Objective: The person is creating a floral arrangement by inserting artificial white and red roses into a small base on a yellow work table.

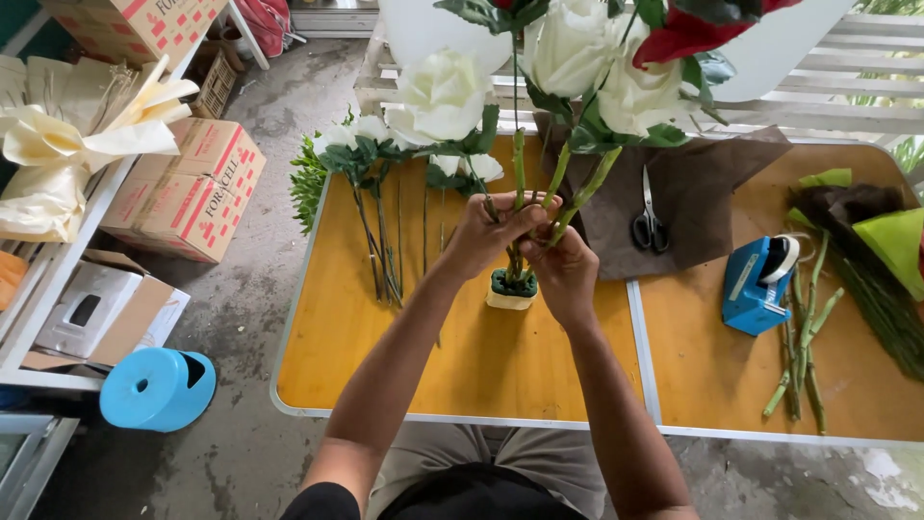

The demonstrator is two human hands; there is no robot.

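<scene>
Both my hands meet over the middle of the yellow table (404, 376). My left hand (489, 231) and my right hand (563, 270) are closed around a bunch of green flower stems (568, 188) that rise toward the camera. The stems carry white roses (443, 91) and a red bloom (688, 34) at the top of the view. Below my hands, the stem ends stand in a small block of green foam in a pale holder (511, 289) on the table.
More white flowers with green leaves (371, 193) lie at the table's left. Black scissors (650, 226) rest on brown wrapping paper (712, 193). A blue tape dispenser (756, 284), cut stems (799, 356) and green paper (900, 246) lie right. Cardboard boxes (188, 188) and a blue stool (154, 387) stand on the floor.
</scene>
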